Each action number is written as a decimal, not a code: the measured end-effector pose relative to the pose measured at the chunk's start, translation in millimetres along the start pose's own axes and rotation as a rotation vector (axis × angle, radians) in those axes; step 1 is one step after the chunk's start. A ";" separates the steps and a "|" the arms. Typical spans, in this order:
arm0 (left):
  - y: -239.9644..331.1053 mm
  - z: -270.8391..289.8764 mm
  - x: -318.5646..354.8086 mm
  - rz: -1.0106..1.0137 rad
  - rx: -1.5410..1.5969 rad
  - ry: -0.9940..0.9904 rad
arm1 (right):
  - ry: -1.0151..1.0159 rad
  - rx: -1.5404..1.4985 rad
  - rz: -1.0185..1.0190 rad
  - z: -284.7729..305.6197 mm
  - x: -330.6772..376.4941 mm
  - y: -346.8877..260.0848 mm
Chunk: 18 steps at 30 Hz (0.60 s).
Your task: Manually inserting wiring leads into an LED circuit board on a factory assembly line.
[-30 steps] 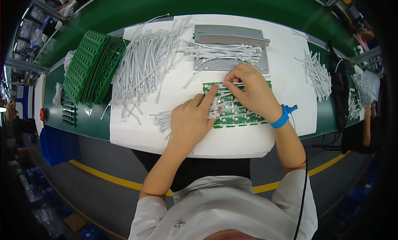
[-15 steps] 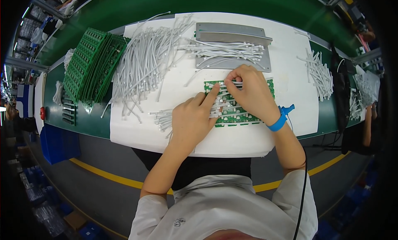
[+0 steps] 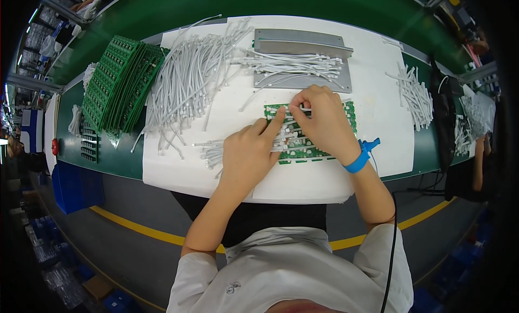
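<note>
A green circuit board panel (image 3: 313,151) lies on the white sheet in front of me, partly hidden under both hands. My left hand (image 3: 250,151) is closed around a bunch of short white cables (image 3: 212,152), whose ends stick out on both sides of it. Its index finger stretches to the board's upper left part. Close to that fingertip, my right hand (image 3: 327,121) pinches a white cable (image 3: 304,110) at the board's upper edge. The cable's end is mostly covered by the fingers. A blue wrist strap (image 3: 359,159) goes around my right wrist.
Beyond the board, a grey metal fixture (image 3: 303,41) carries more white cables (image 3: 297,64). A large cable pile (image 3: 186,83) and a stack of green boards (image 3: 121,86) are at left. Another cable bundle (image 3: 415,97) lies at right. A blue bin (image 3: 78,187) stands below the table's left end.
The right hand has shifted very slightly left with its pinch kept. The left hand holds nearly the same place over the board.
</note>
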<state>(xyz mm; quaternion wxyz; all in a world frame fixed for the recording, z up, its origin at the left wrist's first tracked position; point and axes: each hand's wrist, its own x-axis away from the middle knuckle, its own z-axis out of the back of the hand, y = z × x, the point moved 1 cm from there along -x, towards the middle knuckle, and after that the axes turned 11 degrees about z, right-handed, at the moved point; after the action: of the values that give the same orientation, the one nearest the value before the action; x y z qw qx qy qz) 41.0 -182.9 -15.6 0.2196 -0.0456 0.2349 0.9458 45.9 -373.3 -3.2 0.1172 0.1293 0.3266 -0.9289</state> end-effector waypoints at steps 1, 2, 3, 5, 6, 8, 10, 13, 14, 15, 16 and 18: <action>-0.2 -0.1 -0.1 -0.002 0.000 0.001 | -0.005 0.007 0.015 -0.6 -0.5 0.3; -0.4 -0.1 -0.2 -0.008 0.006 0.003 | -0.010 0.013 0.030 -0.6 -1.4 0.8; -0.2 0.0 -0.4 -0.014 0.011 0.006 | -0.009 0.014 0.031 0.9 -3.8 3.0; 0.0 1.5 -0.8 -0.014 0.022 0.005 | -0.045 0.064 0.115 3.0 -7.4 5.2; 0.4 2.3 -0.5 -0.014 0.033 0.005 | -0.045 0.063 0.115 2.2 -6.3 4.1; 1.1 3.2 -0.3 0.007 0.040 -0.008 | -0.035 0.012 0.079 0.9 -7.8 3.2; 0.3 3.3 -1.0 0.027 0.047 -0.020 | -0.016 0.025 0.098 3.8 -8.4 -1.1; -2.5 8.1 -3.3 0.044 0.213 0.009 | 0.084 0.038 0.182 11.8 -6.6 -10.3; -1.1 15.9 -3.9 0.091 0.278 -0.034 | 0.167 0.038 0.247 14.2 -4.8 -14.1; -0.8 22.9 -3.8 0.139 0.343 -0.078 | 0.168 0.037 0.250 15.1 -1.3 -18.1; -1.6 28.4 -3.5 0.136 0.343 -0.076 | 0.172 -0.035 0.256 16.7 4.4 -22.0; -5.0 37.6 -0.8 0.147 0.510 -0.171 | 0.179 -0.107 0.264 18.9 15.6 -32.0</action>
<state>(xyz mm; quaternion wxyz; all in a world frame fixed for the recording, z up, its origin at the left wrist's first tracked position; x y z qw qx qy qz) 44.6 -161.8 15.8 0.1736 0.1084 0.4488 0.8699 18.5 -363.2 24.5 0.2153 0.2468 0.3648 -0.8716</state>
